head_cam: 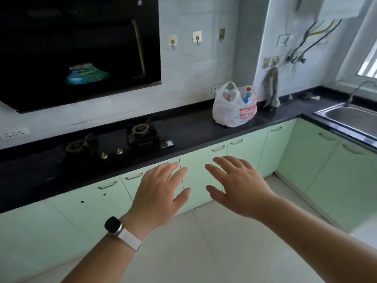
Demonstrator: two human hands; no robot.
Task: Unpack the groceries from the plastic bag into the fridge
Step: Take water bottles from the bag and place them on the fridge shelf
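A long black stone countertop (189, 129) runs from the near left to the far right, then turns at the corner and comes back along the right wall. A black two-burner gas hob (114, 142) is set into its left part, with two brass-coloured knobs at its near edge. Well to the right, a white plastic carrier bag with red print (234, 108) stands upright on the counter, its handles up and a blue bottle showing at its mouth. Beyond the corner, a stainless-steel sink basin (353, 119) sits in the right-hand run.
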